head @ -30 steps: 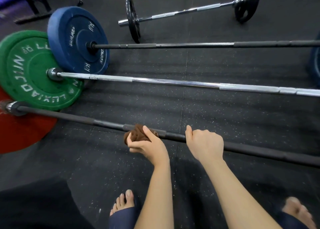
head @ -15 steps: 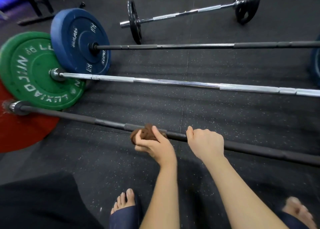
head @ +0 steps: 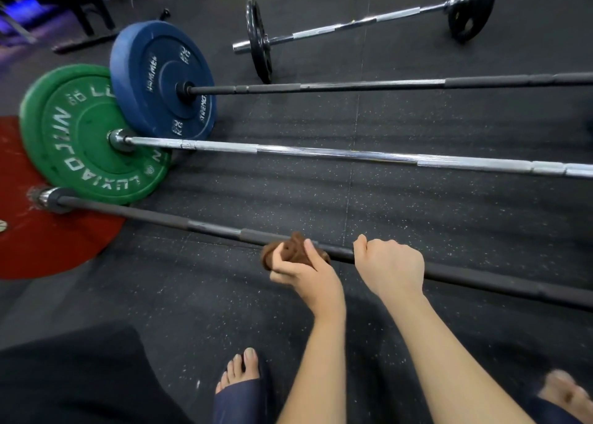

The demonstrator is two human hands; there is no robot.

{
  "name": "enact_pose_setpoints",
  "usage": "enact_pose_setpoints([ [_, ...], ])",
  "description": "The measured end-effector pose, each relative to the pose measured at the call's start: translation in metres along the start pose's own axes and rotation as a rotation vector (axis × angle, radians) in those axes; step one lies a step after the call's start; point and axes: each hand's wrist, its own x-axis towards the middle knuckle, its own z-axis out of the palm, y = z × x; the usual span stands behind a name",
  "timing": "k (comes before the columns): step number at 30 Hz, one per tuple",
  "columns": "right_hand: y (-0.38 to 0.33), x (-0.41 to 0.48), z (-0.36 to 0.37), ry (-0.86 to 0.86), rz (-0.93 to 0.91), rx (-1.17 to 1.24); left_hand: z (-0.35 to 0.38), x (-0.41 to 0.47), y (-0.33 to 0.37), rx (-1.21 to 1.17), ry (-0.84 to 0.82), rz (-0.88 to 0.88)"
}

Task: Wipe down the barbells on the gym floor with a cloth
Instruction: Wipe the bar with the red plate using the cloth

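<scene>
Head view: L hand (head: pixel 301 272) clenches a bunched brown cloth (head: pixel 288 252), thumb lying along it. The cloth sits against the nearest black barbell (head: pixel 160 216), roughly mid-shaft. R hand (head: pixel 390 268) is just beside it on the right, fingers curled over the same bar, knuckles up; the thumb probably wraps under, but that's hidden. The bar runs left to a red plate (head: pixel 48 247). Behind it, well apart, lie a chrome barbell (head: pixel 321 154) w/ a green plate (head: pixel 80 134), then a dark bar (head: pixel 353 85) w/ a blue plate (head: pixel 160 80), and farthest a short bar (head: pixel 353 23) w/ small black plates. All rest on a speckled rubber floor (head: pixel 417 205). Toes (head: pixel 239 372) in dark slides show at the bottom edge.
</scene>
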Motion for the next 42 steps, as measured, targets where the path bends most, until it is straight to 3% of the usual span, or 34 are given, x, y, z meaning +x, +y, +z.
enact_pose_setpoints([
  [5,0.003,0.002,-0.005,-0.042,-0.026,0.001,-0.001,0.000,0.007,0.075,-0.032,0.048],
  [12,0.003,-0.003,-0.012,-0.040,-0.002,0.035,-0.037,0.129,0.028,0.132,0.228,-0.063],
  [17,-0.002,0.001,-0.014,-0.077,0.167,0.157,-0.049,0.127,0.021,0.138,0.148,-0.026],
  [21,-0.010,0.010,-0.028,-0.238,0.252,0.357,-0.038,0.098,0.013,0.057,0.109,-0.048],
  [28,-0.074,0.059,-0.050,-0.252,0.098,0.442,-0.029,0.070,0.009,0.079,0.017,-0.011],
  [32,-0.086,0.040,-0.032,-0.100,-0.104,0.194,-0.037,0.096,0.021,0.020,0.079,-0.051],
  [37,-0.086,0.043,-0.031,-0.092,-0.120,0.131,-0.070,0.173,0.028,-0.060,0.197,-0.214],
  [42,-0.087,0.041,-0.029,-0.071,-0.131,0.092,-0.061,0.146,0.024,0.050,0.142,-0.086],
])
